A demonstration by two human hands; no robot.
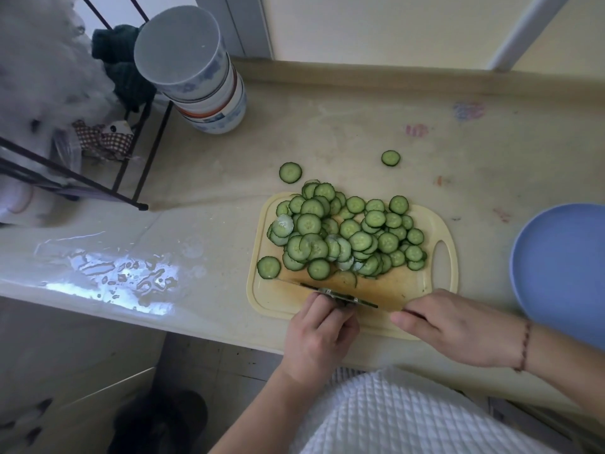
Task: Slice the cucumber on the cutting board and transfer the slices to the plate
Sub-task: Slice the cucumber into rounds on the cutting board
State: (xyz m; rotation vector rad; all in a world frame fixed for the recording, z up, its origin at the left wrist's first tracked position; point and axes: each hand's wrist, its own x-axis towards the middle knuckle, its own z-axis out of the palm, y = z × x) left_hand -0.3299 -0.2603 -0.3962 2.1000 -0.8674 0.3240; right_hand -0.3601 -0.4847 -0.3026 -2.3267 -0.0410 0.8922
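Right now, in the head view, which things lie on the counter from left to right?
Black wire rack → stack of bowls → cutting board with the cucumber slices → blue plate.

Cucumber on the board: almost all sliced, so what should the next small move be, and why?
Probably finish the last cut: the left hand pinches only a small cucumber end against the knife, gripped by the right hand. The slices then go to the bare blue plate.

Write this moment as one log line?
left hand holds cucumber end | right hand holds knife | slices on board | plate empty
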